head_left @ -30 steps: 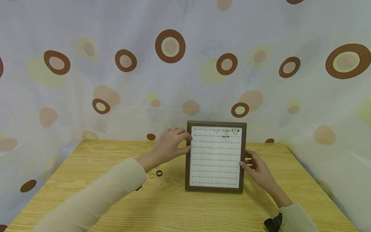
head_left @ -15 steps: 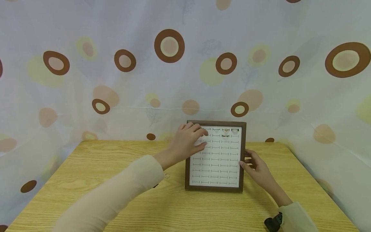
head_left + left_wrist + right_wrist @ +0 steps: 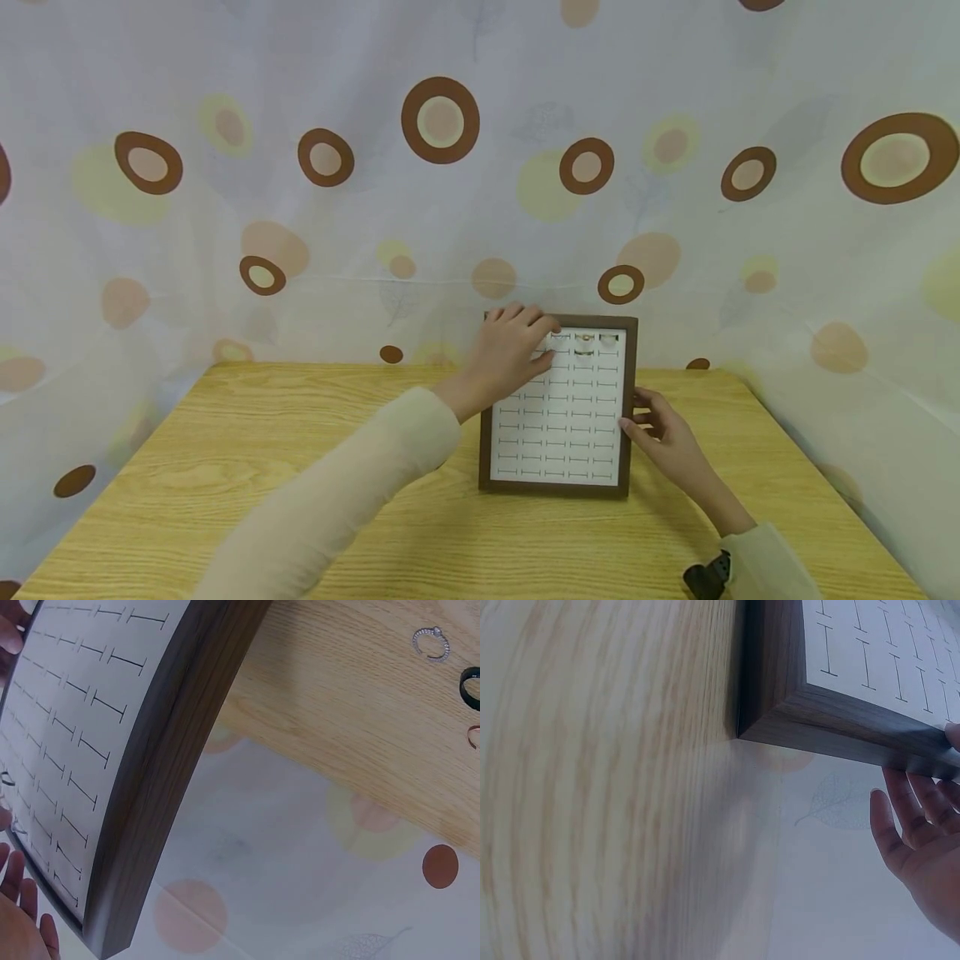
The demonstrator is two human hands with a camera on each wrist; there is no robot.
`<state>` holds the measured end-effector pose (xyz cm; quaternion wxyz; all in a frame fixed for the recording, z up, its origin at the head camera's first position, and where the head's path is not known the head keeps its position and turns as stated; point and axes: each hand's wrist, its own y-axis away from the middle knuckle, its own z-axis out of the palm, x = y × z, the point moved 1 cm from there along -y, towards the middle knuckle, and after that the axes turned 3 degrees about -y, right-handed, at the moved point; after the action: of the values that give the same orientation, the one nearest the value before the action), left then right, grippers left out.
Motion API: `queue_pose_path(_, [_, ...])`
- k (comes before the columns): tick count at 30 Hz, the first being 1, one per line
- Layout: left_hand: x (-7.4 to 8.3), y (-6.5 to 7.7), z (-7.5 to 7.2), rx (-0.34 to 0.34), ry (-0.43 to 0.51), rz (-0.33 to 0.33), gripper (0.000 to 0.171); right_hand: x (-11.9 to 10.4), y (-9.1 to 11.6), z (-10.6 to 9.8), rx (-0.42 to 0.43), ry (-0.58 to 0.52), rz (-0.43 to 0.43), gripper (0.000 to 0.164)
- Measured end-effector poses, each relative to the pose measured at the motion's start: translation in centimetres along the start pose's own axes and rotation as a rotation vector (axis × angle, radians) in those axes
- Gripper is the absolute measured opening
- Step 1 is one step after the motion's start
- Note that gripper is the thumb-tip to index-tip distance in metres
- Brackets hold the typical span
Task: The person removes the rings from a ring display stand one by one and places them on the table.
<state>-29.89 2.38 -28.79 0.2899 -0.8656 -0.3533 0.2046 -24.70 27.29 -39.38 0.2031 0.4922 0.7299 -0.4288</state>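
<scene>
A brown-framed ring display board (image 3: 558, 489) stands upright on the table, its white panel lined with slots. My right hand (image 3: 671, 442) grips its right side, thumb on the front and fingers behind. In front of the upper left of the panel is my left hand (image 3: 512, 348), thumb and index finger apart, the index fingertip right beside a silver ring (image 3: 561, 337) in the top row. Farther right in that row sit a gold ring (image 3: 585, 337) and another ring (image 3: 608, 338). A dark gold ring (image 3: 583, 352) sits one row lower. My left hand hides the top left slots.
In the left wrist view, a silver ring (image 3: 437, 631), a black ring (image 3: 466, 681) and part of a copper-coloured ring (image 3: 471, 736) lie on the wooden table (image 3: 300, 433). A patterned curtain (image 3: 480, 208) hangs behind the table.
My left hand has moved right, from the frame's left edge to the top row's middle ring. In the head view my forearm now covers the loose rings. The right hand has stayed put.
</scene>
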Motion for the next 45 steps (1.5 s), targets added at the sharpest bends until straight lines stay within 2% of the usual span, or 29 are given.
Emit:
queue_pose_path(13, [0.1,-1.3,0.6,0.022,-0.056,0.001,0.015,-0.3,0.0,0.0,0.004,0.013,0.007,0.047])
queue_pose_path(27, [0.3,-1.4,1.1,0.072,-0.04,-0.028,0.008,0.0,0.0,0.1,0.009,0.013,-0.009,0.048])
queue_pose_path(37, [0.7,-1.3,1.3,0.086,-0.098,-0.071,0.005,-0.1,0.0,0.2,0.009,0.012,-0.009,0.047])
queue_pose_path(45, [0.9,-1.3,1.2,0.106,-0.097,-0.06,0.004,-0.2,0.1,0.1,0.014,0.02,0.003,0.048])
